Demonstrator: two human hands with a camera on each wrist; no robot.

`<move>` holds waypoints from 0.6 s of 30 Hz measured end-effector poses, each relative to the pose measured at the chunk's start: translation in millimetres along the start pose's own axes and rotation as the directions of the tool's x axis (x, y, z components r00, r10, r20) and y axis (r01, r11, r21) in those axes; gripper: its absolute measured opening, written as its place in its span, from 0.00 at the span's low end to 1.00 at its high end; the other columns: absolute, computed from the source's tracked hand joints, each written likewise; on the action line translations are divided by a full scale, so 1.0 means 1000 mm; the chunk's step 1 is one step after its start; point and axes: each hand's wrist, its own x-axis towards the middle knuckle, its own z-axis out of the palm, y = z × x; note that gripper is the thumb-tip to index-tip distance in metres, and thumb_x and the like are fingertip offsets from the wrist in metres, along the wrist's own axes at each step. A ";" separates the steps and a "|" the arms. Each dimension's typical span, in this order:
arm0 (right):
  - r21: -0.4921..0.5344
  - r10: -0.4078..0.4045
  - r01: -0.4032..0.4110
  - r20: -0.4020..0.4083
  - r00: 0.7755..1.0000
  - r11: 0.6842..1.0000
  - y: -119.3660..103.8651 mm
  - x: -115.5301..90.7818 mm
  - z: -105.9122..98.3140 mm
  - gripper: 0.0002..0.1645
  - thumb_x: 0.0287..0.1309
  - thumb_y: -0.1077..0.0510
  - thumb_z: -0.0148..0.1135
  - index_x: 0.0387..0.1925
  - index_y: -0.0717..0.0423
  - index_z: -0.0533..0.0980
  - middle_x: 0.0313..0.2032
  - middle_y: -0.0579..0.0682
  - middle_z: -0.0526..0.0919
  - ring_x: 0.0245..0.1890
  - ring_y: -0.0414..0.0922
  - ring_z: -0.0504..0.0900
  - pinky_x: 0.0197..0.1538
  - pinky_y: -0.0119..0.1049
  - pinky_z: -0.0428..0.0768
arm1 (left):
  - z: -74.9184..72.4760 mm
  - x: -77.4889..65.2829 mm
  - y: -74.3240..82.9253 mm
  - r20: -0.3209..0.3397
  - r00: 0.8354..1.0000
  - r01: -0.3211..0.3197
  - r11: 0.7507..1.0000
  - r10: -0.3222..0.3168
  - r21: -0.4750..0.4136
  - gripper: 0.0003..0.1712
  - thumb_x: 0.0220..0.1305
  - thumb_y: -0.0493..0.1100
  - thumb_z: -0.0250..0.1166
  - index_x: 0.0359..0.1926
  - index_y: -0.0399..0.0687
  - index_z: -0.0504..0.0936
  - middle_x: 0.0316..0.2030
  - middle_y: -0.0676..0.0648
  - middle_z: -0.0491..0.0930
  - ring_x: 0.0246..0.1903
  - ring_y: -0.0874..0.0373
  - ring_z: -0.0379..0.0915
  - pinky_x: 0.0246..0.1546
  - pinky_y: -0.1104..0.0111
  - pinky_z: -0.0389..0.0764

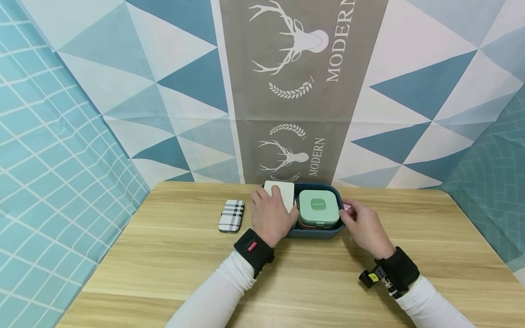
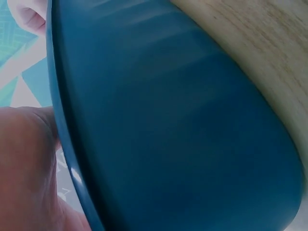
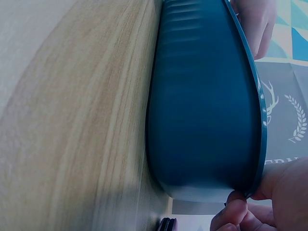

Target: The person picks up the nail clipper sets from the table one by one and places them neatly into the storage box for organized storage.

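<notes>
A dark blue storage bin (image 1: 316, 234) stands at the table's back edge. My left hand (image 1: 272, 216) holds a flat white box (image 1: 284, 193) at the bin's left end, fingers spread over its top; the part under the palm is hidden. A mint-green lidded case (image 1: 318, 207) lies in the bin's right half, on top of something brown-edged. My right hand (image 1: 365, 228) is at the bin's right end. In the right wrist view its thumb and fingers (image 3: 231, 214) pinch the bin's rim.
A black-and-white checked case (image 1: 231, 216) lies on the wooden table (image 1: 184, 273), left of the bin. Something pink (image 1: 347, 207) shows behind my right fingers. A patterned cloth backdrop (image 1: 287, 105) rises right behind the bin.
</notes>
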 end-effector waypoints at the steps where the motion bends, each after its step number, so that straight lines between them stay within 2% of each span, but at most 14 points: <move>1: 0.000 0.003 -0.003 0.000 1.000 1.000 0.000 0.000 0.000 0.21 0.67 0.58 0.56 0.57 0.65 0.73 0.29 0.48 0.76 0.25 0.45 0.71 0.24 0.31 0.69 | 0.000 0.000 0.000 -0.002 1.000 0.000 1.000 0.000 0.004 0.34 0.52 0.68 0.60 0.40 0.42 0.70 0.37 0.36 0.67 0.37 0.44 0.62 0.33 0.59 0.71; 18: 0.002 -0.005 0.005 0.005 1.000 1.000 0.001 -0.001 0.000 0.22 0.67 0.57 0.55 0.58 0.64 0.72 0.30 0.48 0.76 0.25 0.45 0.71 0.24 0.32 0.68 | 0.001 0.000 0.001 -0.006 1.000 0.000 1.000 0.000 0.026 0.35 0.51 0.70 0.61 0.38 0.42 0.70 0.38 0.36 0.67 0.38 0.44 0.64 0.34 0.60 0.72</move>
